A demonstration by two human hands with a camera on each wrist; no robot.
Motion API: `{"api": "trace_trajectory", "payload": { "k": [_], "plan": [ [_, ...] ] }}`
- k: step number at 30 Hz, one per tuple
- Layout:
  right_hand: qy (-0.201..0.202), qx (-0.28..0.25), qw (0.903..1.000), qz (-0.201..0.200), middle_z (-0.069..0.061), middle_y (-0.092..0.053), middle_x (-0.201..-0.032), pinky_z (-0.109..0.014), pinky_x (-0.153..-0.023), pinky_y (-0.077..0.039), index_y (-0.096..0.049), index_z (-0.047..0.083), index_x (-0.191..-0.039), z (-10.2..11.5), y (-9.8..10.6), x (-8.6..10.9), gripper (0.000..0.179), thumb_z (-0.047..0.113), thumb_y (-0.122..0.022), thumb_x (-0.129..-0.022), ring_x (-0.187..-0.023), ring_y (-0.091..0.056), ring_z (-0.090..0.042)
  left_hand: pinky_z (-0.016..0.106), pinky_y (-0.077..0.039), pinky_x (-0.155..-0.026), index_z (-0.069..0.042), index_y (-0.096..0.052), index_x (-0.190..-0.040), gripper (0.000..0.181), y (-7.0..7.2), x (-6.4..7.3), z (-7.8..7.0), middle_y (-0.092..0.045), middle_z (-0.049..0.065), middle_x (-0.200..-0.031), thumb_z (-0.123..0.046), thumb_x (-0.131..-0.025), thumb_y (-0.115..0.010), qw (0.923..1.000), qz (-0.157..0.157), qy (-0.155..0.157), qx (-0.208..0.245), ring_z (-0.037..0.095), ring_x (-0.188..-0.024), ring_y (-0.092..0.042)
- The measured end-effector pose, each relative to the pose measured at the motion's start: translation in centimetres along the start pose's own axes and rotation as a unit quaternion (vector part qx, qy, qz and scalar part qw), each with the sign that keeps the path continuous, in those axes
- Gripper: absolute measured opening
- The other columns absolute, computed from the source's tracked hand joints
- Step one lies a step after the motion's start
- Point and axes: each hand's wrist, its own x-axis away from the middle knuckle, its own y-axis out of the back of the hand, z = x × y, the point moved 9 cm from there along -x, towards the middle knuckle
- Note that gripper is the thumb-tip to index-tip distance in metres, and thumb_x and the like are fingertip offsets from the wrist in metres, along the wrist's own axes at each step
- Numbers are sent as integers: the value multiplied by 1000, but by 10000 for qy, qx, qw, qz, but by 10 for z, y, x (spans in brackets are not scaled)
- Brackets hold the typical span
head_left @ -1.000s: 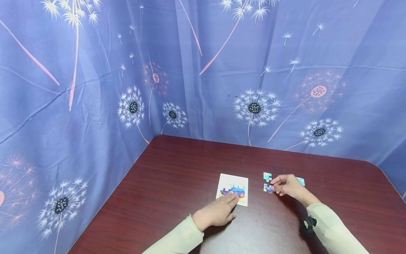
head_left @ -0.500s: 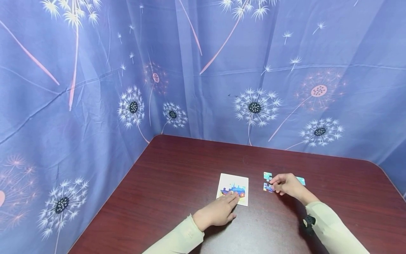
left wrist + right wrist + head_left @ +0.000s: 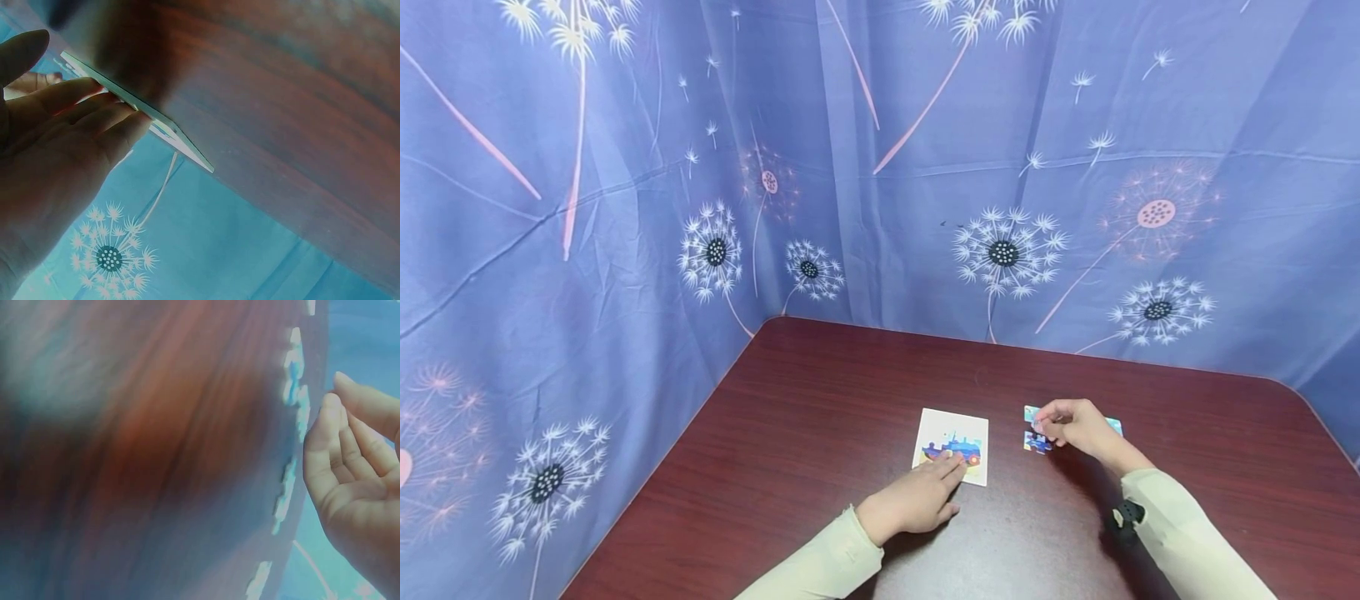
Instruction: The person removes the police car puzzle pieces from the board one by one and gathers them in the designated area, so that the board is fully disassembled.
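Observation:
In the head view a white puzzle board [image 3: 931,422] with a blue vehicle picture lies on the dark red table. My left hand [image 3: 913,498] rests its straight fingers on the board's lower part, covering some of the picture; the left wrist view shows those fingers [image 3: 103,119] against the board's edge. Further right, my right hand [image 3: 1086,431] bends its thumb and fingertips over a light blue puzzle piece [image 3: 1029,413]. A blue and purple piece [image 3: 1037,442] lies just below them. In the right wrist view the thumb and index fingertips nearly meet; whether they pinch anything is unclear.
Another light blue puzzle piece [image 3: 1115,425] shows partly behind the right hand. Several pieces [image 3: 285,499] lie in a row in the right wrist view. A blue curtain [image 3: 917,242] with dandelion prints hangs along the table's back and left edges.
My right hand's fingertips have shifted slightly up and left, now over the upper piece and further off the lower one. The left hand and the board stay put.

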Motion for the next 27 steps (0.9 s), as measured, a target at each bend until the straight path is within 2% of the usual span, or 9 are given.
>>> {"api": "trace_trajectory", "payload": {
  "k": [4,9,16,22,27],
  "plan": [
    [186,-104,9998,-8,-17,-68,-89,-32,-61,-55,-65,-10,-106,13,-5,-6,24,6,-66,-89,-69,-62,-21,31,-30,-112,-4,-41,-145,56,1,0,0,-38,9,-151,-33,-99,-52,10000,12,6,12,22,-140,-34],
    [219,-134,9995,160,-15,-68,-93,-35,-66,-56,-67,-6,-109,27,-21,-14,28,14,-69,-89,-76,-63,-25,30,-31,-112,-4,-42,-145,56,1,1,0,-39,9,-150,-33,-98,-53,10000,19,-16,2,22,-139,-34],
    [505,-433,9960,603,-19,-67,-91,-39,-68,-58,-66,-8,-110,47,-56,-27,24,4,-65,-90,-78,-64,-26,31,-31,-112,-3,-42,-144,57,1,0,-1,-39,9,-150,-33,-97,-54,9999,54,-66,82,22,-139,-34],
    [971,-277,9904,945,-14,-68,-86,-26,-63,-53,-67,-9,-107,56,-84,-34,23,0,-67,-86,-73,-60,-11,34,-30,-113,-5,-39,-146,56,-2,0,-2,-35,10,-152,-32,-99,-52,9994,146,-137,272,25,-141,-31],
    [980,-97,9887,1128,-14,-67,-83,-21,-62,-48,-67,-9,-106,59,-97,-36,24,0,-70,-83,-72,-58,-13,39,-31,-112,-6,-40,-146,54,0,2,-4,-33,7,-154,-31,-99,-52,9990,169,-246,324,23,-141,-31]
  ]
}}
